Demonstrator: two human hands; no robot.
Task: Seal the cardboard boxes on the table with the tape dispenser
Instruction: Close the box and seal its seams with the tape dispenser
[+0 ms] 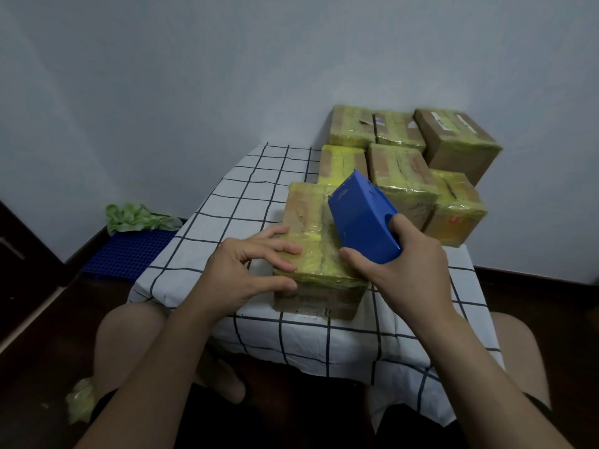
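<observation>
Cardboard box (304,222), wrapped in yellowish tape, lies just right of centre frame at the near edge of the checked tablecloth (246,196). On its top rests the blue tape dispenser (361,218), tilted, its far end raised. The right hand (405,257) is clamped round the dispenser's near end, thumb underneath. The left hand (249,267) presses the box's near left corner, fingers spread. More taped boxes (405,157) cluster in the upper right, against the wall (194,76).
</observation>
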